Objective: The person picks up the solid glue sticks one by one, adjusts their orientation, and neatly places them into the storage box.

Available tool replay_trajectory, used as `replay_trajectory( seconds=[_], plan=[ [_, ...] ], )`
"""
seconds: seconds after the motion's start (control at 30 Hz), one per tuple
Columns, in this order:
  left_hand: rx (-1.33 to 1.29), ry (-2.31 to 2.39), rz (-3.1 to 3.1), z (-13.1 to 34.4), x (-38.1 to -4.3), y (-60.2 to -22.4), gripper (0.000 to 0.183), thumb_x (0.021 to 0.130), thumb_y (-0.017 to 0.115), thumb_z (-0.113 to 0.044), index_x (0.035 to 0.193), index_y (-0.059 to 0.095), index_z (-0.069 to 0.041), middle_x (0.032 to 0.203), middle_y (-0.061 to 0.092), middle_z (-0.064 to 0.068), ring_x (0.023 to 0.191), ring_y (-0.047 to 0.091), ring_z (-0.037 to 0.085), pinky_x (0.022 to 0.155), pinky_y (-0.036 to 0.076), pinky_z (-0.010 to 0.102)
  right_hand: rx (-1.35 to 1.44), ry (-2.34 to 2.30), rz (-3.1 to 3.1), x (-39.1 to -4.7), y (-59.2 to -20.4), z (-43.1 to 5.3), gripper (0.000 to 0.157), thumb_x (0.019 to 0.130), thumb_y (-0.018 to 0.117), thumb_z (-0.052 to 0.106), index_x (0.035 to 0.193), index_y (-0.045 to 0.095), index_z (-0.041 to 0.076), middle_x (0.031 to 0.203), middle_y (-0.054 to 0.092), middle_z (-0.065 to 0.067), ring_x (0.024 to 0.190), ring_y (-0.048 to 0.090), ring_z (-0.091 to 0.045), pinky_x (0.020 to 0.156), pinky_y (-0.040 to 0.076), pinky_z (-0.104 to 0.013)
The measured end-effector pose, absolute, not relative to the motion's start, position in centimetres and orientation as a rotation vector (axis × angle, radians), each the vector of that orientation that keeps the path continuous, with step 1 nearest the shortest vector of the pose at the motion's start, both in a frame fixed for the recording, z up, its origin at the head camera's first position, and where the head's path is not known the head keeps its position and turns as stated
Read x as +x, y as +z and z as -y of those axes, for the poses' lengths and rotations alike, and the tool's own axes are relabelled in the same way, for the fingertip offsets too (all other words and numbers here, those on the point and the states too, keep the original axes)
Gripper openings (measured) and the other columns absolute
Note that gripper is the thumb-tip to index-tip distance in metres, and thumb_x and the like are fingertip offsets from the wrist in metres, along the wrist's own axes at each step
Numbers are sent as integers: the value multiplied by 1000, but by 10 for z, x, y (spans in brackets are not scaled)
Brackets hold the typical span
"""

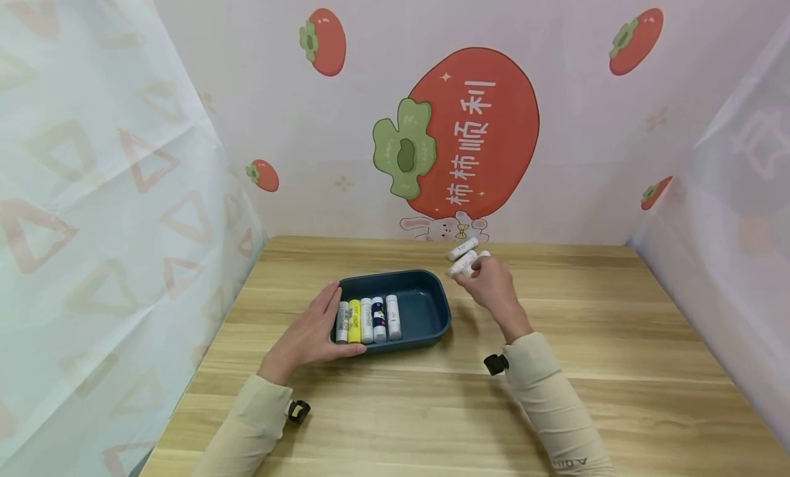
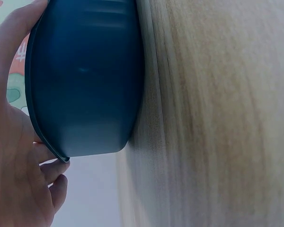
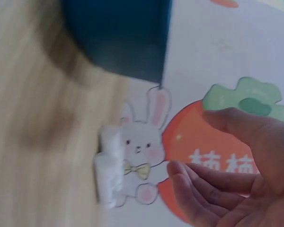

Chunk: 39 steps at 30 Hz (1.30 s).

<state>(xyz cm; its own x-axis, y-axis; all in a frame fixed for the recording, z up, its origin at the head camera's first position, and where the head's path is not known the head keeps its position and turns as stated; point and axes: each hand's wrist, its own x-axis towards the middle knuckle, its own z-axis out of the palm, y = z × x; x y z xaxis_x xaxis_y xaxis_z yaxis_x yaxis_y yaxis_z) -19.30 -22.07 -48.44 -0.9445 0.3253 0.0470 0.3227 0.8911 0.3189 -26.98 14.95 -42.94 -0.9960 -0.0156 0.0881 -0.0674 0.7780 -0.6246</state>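
Observation:
A dark blue open box (image 1: pixel 435 336) sits on the wooden table. In it stand several glue sticks side by side: a grey-labelled one (image 1: pixel 342 324), a yellow one (image 1: pixel 354 323), a white one (image 1: pixel 367 321), a dark blue and white one (image 1: pixel 379 321) and another white one (image 1: pixel 393 318). My left hand (image 1: pixel 311 329) holds the box's left end, thumb along the near rim and fingers round the far side. Beyond the box's right end, my right hand (image 1: pixel 490 288) reaches to loose white glue sticks (image 1: pixel 463 249). The right wrist view shows thumb and fingers apart, with nothing between them.
The wooden table (image 1: pixel 395 415) backs onto a wall covering (image 1: pixel 580 162) printed with persimmons and a rabbit. Pale sheets hang at the left side (image 1: pixel 123 189) and the right side (image 1: pixel 747 244).

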Motion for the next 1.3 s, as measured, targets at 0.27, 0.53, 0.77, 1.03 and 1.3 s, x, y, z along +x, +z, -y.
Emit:
replay_trajectory(
  seconds=[0.27, 0.53, 0.77, 1.03, 1.3],
  plan=[
    [518, 496, -3050, 221, -194, -483, 137, 78, 66, -88, 168, 16, 2, 178, 13, 19, 164, 21, 38, 129, 33, 55, -3, 1013, 2831, -285, -451, -157, 41, 93, 79, 35, 80, 68, -2, 69, 57, -6, 61, 48, -18, 51, 36, -26],
    [516, 494, -3031, 223, -188, -486, 138, 77, 66, -88, 167, 16, 3, 178, 14, 20, 164, 22, 39, 129, 33, 55, -123, 1118, 2821, -298, -477, -160, 37, 93, 82, 32, 93, 72, -3, 77, 58, -8, 65, 49, -21, 53, 37, -29],
    [521, 504, -3030, 220, -187, -486, 137, 78, 65, -88, 167, 17, 3, 178, 14, 20, 164, 22, 39, 129, 33, 55, -224, 1170, 2830, -312, -492, -163, 38, 95, 80, 32, 101, 71, -5, 93, 65, -15, 74, 55, -23, 57, 43, -29],
    [509, 505, -3026, 220, -187, -485, 136, 78, 66, -88, 168, 15, 2, 178, 13, 19, 164, 21, 38, 129, 32, 55, -292, 1224, 2846, -322, -493, -162, 34, 98, 72, 29, 109, 68, -4, 100, 68, -18, 84, 65, -27, 61, 54, -29],
    [522, 519, -3037, 220, -189, -482, 136, 78, 67, -86, 167, 16, 3, 178, 14, 19, 164, 22, 39, 129, 33, 56, -277, 1129, 2880, -331, -484, -159, 37, 99, 72, 26, 114, 67, -7, 104, 67, -20, 90, 65, -29, 68, 55, -32]
  ],
)
